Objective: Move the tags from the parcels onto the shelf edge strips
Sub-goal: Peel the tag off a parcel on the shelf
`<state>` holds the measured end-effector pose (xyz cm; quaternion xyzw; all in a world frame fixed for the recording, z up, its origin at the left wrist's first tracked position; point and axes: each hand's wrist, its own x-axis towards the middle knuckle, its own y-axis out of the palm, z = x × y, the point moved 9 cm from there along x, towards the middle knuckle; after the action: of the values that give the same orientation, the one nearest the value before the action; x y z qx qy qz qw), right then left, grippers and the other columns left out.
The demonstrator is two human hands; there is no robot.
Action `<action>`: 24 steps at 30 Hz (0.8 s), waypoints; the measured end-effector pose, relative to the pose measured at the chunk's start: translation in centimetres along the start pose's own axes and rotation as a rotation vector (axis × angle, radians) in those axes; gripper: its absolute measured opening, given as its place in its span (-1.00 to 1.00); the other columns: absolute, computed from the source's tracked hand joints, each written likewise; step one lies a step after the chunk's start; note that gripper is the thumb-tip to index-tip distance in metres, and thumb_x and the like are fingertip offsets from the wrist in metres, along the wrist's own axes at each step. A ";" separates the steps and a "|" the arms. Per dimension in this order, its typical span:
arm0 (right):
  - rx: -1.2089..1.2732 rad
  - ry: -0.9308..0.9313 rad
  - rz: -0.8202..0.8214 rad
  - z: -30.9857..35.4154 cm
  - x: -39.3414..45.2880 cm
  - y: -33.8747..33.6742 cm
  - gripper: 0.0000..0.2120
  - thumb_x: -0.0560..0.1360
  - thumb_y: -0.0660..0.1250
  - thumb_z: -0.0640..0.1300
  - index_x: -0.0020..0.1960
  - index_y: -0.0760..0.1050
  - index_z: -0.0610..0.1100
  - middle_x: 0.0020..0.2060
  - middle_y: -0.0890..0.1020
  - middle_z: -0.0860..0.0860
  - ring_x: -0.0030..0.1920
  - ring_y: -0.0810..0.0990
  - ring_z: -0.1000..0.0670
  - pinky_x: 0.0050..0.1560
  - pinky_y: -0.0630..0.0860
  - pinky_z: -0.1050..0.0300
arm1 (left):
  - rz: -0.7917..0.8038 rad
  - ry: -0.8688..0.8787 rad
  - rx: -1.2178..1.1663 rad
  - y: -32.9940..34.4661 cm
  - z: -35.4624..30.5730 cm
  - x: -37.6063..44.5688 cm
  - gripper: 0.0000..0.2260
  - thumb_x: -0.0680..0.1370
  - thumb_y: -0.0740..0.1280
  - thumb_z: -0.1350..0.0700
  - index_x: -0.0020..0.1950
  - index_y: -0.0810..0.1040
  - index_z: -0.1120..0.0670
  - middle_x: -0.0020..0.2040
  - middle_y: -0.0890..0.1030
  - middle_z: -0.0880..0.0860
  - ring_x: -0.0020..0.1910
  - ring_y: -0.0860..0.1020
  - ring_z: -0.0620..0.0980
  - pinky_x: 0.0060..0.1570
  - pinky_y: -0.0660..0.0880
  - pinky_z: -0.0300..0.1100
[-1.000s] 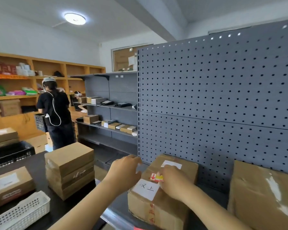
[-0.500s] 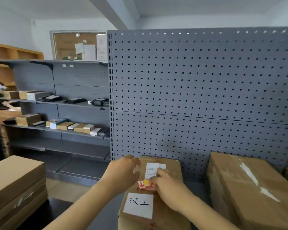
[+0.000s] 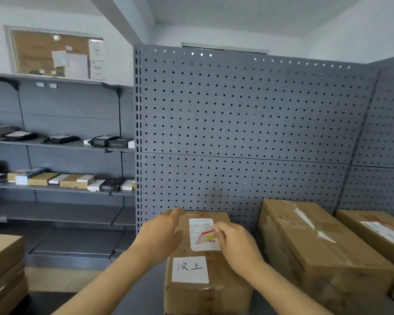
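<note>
Item: red-and-yellow tag (image 3: 206,237). Pinched at its right end between thumb and fingertips of the right hand (image 3: 236,245); its free end points left of those fingers and looks lifted off the parcel (image 3: 205,264), over the white shipping label (image 3: 203,234). Whether any corner is attached underneath cannot be told.

Item: left hand (image 3: 160,233). Fingers fairly straight, laid on the parcel's top left edge, steadying it; grasping nothing.

Item: handwritten white label (image 3: 190,269). Below both sets of fingers, on the near face of the parcel; not the thing being moved.

Item: second parcel (image 3: 309,251) and third parcel (image 3: 373,233). Right of the right-hand fingers, against the pegboard panel (image 3: 237,123) (no tag of the same kind is made out on them).

Item: shelf edge strip. Not in view near the fingers; presumably below the frame.

Progress, as judged: one tag is at the peel-and-lift stage. Carrying it to a strip and pressing it on remain. No placed tags are visible, so the count done is unknown.
</note>
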<state>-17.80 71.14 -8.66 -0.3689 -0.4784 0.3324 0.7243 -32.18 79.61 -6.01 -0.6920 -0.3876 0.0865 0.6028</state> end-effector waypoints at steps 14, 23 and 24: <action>0.308 0.289 -0.257 -9.6 -4.4 -11.5 -0.84 0.49 0.37 -0.24 -0.08 0.60 0.02 -0.26 0.60 0.17 -0.21 0.58 0.19 -0.18 0.54 0.29 | 0.022 0.317 0.091 2.4 -14.4 3.4 -0.82 0.59 0.20 0.06 0.16 0.48 -0.02 0.08 0.58 -0.01 -0.05 0.58 0.01 -0.13 0.52 -0.13; 0.112 0.556 -0.314 -23.8 -17.0 -24.1 -0.78 0.49 0.37 -0.19 0.01 0.41 0.07 -0.21 0.61 0.10 -0.14 0.61 0.03 -0.09 0.59 0.07 | 0.043 0.630 -0.056 6.0 -36.3 2.3 -0.80 0.57 0.20 0.05 0.16 0.51 -0.05 0.07 0.62 0.00 -0.03 0.59 0.03 -0.09 0.54 -0.07; 0.094 0.588 -0.308 -25.3 -18.9 -25.4 -0.78 0.50 0.36 -0.17 0.07 0.41 0.05 -0.14 0.64 0.05 -0.09 0.62 0.02 -0.04 0.61 0.03 | 0.070 0.671 -0.091 6.8 -39.1 1.8 -0.81 0.57 0.22 0.03 0.14 0.52 -0.06 0.07 0.61 -0.02 -0.02 0.58 0.01 -0.09 0.52 -0.10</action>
<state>3.17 37.02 -2.33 -0.3387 -0.2832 0.1199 0.8892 -5.08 51.00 -1.37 -0.7209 -0.1472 -0.1425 0.6621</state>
